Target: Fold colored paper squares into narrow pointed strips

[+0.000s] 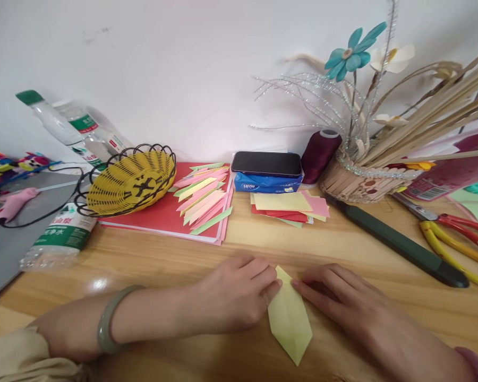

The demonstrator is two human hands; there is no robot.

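Observation:
A pale yellow sheet of folded paper point(290, 318) lies on the wooden table, pointed at its top and bottom, with a crease down the middle. My left hand point(239, 292) is closed, its thumb and fingers pinching the upper left edge of the paper. On the opposite side, my right hand point(342, 297) pinches the upper right edge between thumb and forefinger. The left fingertips partly cover that edge. Beyond my hands lies a small stack of coloured paper slips point(282, 202), yellow on top with pink and red beneath.
Folded paper strips point(205, 199) lie on a red sheet stack point(159, 228) beside a tilted yellow basket point(131, 183). A phone point(266, 163) rests on a blue tissue pack point(263, 183). Right are a dark green-handled tool point(402, 244), scissors point(458, 220) and a flower basket point(354, 180); bottles point(63, 231) are left.

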